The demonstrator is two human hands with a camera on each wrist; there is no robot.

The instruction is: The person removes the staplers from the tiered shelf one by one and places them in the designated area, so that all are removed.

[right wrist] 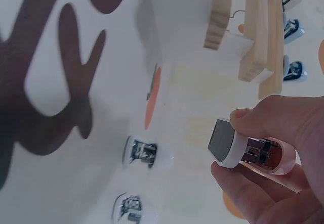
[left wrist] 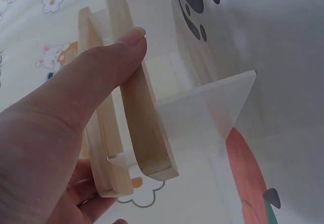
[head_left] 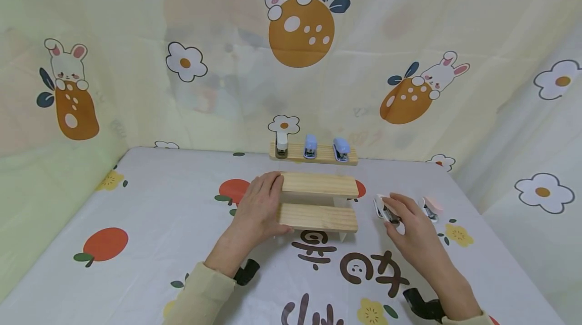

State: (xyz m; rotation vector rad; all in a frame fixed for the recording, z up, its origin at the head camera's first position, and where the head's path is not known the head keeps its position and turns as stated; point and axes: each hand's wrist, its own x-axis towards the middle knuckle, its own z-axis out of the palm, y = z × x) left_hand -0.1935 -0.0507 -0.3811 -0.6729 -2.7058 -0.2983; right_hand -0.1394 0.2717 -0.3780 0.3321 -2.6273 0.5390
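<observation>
A tiered display stand with light wooden steps (head_left: pixel 318 218) and translucent side supports (left wrist: pixel 202 107) stands mid-table. My left hand (head_left: pixel 260 203) grips its left end, the thumb (left wrist: pixel 109 62) on the lower step and the fingers at the step behind. To the right of the stand, my right hand (head_left: pixel 411 226) pinches a mini stapler (right wrist: pixel 223 143) between thumb and fingers; its grey base with a white rim faces the camera. Two more mini staplers rest on the cloth, one white (right wrist: pixel 145 153) and one with a pink top (head_left: pixel 433 206), close by the right hand.
On the back step (head_left: pixel 325 159) sit a white stapler (head_left: pixel 281 144) and two blue staplers, one in the middle (head_left: pixel 310 146) and one at the right (head_left: pixel 341 149). A patterned cloth (head_left: pixel 150 203) covers the table, and printed curtains (head_left: pixel 218 107) hang behind and at both sides.
</observation>
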